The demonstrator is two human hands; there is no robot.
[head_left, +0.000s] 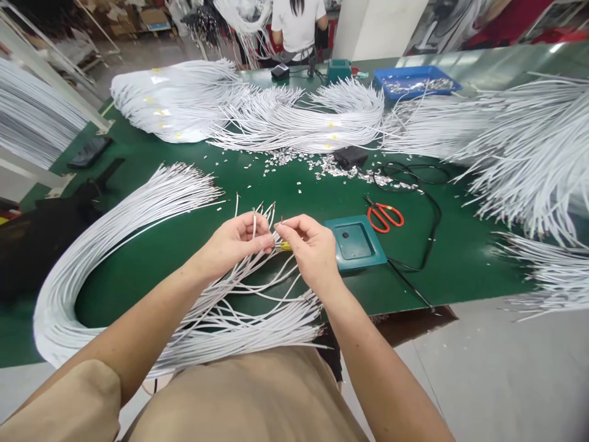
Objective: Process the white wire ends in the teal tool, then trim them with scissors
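My left hand (pixel 239 240) is closed around a white cable (pixel 254 224), whose end sticks up past the fingers. Close beside it, my right hand (pixel 313 248) pinches a thin wire end with a reddish-brown tip (pixel 282 219). A small yellow piece (pixel 285 246) shows between the two hands; what it is I cannot make out. Several loose cables pass beneath my hands and join a long bundle of white cables (pixel 59 288), which curves round on the left. Its other ends fan out near my body.
To the right of my hands sits a teal box with a recessed top (pixel 359 242). Red-handled scissors (pixel 384 216) lie behind it. Silvery scraps (pixel 331 166), more white cable bundles (pixel 179 101), a black cord (pixel 435 227) and a blue tray (pixel 416 83) occupy the green table (pixel 267 184). A person (pixel 298 27) is beyond.
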